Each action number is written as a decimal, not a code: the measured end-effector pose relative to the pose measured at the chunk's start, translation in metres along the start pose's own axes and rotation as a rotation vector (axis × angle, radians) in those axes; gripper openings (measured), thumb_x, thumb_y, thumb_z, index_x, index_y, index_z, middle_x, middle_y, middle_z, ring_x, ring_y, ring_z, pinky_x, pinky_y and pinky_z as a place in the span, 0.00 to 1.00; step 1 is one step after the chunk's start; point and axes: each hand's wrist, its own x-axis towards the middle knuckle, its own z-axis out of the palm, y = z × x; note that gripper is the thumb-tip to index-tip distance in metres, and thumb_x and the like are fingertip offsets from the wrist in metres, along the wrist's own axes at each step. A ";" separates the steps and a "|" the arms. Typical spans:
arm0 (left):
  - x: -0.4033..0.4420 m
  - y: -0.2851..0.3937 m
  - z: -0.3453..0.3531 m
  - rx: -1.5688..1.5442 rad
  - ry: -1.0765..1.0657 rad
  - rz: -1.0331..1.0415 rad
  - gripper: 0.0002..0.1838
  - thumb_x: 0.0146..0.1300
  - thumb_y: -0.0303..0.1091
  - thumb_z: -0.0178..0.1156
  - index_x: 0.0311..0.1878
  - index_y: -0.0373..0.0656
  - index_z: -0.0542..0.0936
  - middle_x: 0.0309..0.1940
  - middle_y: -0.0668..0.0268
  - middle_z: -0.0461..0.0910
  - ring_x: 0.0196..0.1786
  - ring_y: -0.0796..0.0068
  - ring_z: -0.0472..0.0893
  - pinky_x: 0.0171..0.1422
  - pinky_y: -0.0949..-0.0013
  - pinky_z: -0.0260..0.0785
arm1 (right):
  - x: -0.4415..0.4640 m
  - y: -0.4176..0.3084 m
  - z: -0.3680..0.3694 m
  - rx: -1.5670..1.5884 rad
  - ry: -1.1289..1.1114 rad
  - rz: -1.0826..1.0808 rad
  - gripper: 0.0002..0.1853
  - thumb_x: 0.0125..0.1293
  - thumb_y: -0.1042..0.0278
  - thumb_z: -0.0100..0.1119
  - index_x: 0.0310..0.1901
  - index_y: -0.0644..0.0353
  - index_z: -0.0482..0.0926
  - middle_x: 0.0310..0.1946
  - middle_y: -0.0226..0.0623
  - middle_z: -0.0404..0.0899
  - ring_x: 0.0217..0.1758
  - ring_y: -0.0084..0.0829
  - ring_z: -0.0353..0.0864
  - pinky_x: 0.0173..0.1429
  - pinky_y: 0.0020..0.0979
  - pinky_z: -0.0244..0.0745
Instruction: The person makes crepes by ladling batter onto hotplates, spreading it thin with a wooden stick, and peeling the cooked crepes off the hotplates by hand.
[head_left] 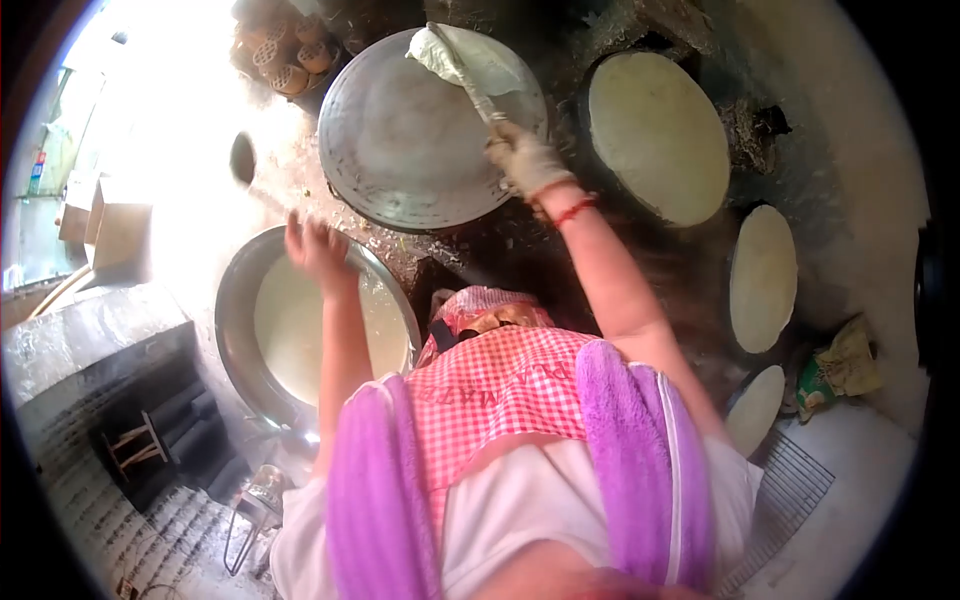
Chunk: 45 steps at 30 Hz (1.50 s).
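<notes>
My right hand (528,165), in a pale glove with a red band at the wrist, is closed around a long-handled spreader (478,95). The tool's far end meets a whitish mass of batter (436,55) at the back of a round griddle (400,140). Part of that griddle's far right side carries a thin pale layer; elsewhere it shows bare grey. Bare and slightly blurred, my left hand (320,250) hangs above the rim of a metal basin (235,330) with its fingers apart. Creamy white batter (290,330) fills much of the basin.
On the right, a second griddle bears a large pale round sheet (660,138), with smaller-looking rounds (764,280) nearer me. Several perforated briquettes (290,60) stand at the back left. A wire rack (785,500), a crumpled bag (840,368) and a cardboard box (115,230) lie around.
</notes>
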 end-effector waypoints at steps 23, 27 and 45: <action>-0.128 0.006 -0.138 -0.145 0.470 -0.027 0.15 0.73 0.31 0.43 0.61 0.46 0.65 0.23 0.74 0.56 0.20 0.86 0.55 0.19 0.81 0.50 | 0.003 0.001 -0.011 0.503 -0.078 0.085 0.21 0.60 0.68 0.65 0.56 0.57 0.78 0.28 0.29 0.81 0.17 0.18 0.70 0.19 0.23 0.66; -0.147 0.018 -0.097 -0.046 0.427 0.038 0.16 0.73 0.31 0.43 0.62 0.46 0.65 0.23 0.74 0.56 0.20 0.86 0.55 0.20 0.81 0.50 | 0.020 0.028 -0.046 0.693 0.011 0.222 0.21 0.60 0.72 0.63 0.57 0.55 0.76 0.27 0.27 0.81 0.18 0.17 0.71 0.18 0.20 0.65; -0.198 0.015 -0.082 -0.175 0.580 0.146 0.14 0.73 0.32 0.44 0.59 0.46 0.67 0.23 0.75 0.58 0.18 0.87 0.54 0.17 0.79 0.51 | 0.036 -0.003 -0.021 0.445 -0.522 0.037 0.20 0.59 0.68 0.64 0.55 0.57 0.80 0.30 0.23 0.79 0.25 0.14 0.72 0.29 0.21 0.69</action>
